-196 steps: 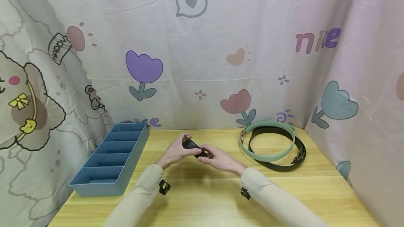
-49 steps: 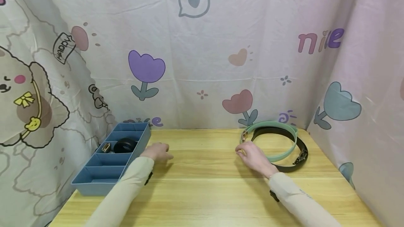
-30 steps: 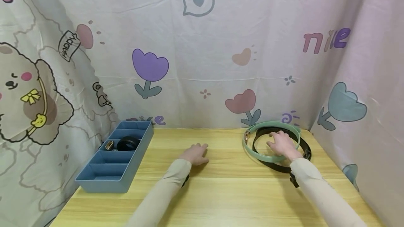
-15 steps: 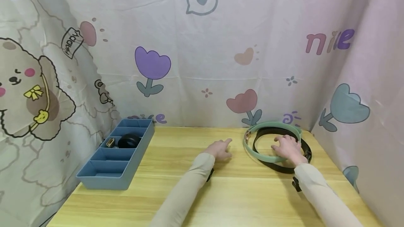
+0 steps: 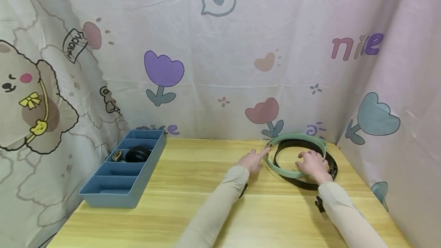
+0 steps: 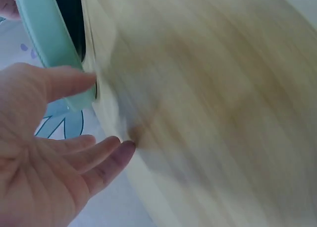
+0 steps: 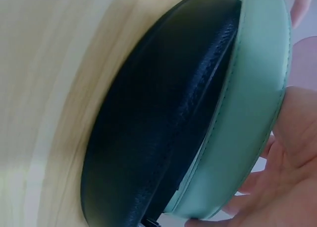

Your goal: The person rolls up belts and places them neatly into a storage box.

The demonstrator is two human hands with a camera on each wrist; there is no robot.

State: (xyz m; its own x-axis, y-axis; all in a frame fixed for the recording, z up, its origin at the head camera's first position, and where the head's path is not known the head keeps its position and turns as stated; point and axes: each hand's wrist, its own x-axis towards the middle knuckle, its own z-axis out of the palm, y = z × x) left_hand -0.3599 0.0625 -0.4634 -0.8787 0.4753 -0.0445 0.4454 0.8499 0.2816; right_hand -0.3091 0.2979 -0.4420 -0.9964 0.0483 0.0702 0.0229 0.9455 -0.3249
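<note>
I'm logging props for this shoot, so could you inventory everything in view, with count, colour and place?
Upper looped belt: 1, green, table's right side, overlapping the lower one
Lower looped belt: 1, black, partly under the green one
Five-compartment tray: 1, blue-grey, table's left side
Rolled belt: 1, black, tray's middle compartment
Roll's buckle: 1, gold-toned, left of the roll
Wooden table: 1, pale yellow-brown, beneath everything
Printed cloth: pieces uncountable, whitish with coloured prints, behind and both sides
Wrist cameras: 2, black, one per wrist
Sleeves: 2, beige, both arms
Left hand: 1, bare, at the green belt's left side
Right hand: 1, bare, at its right side
</note>
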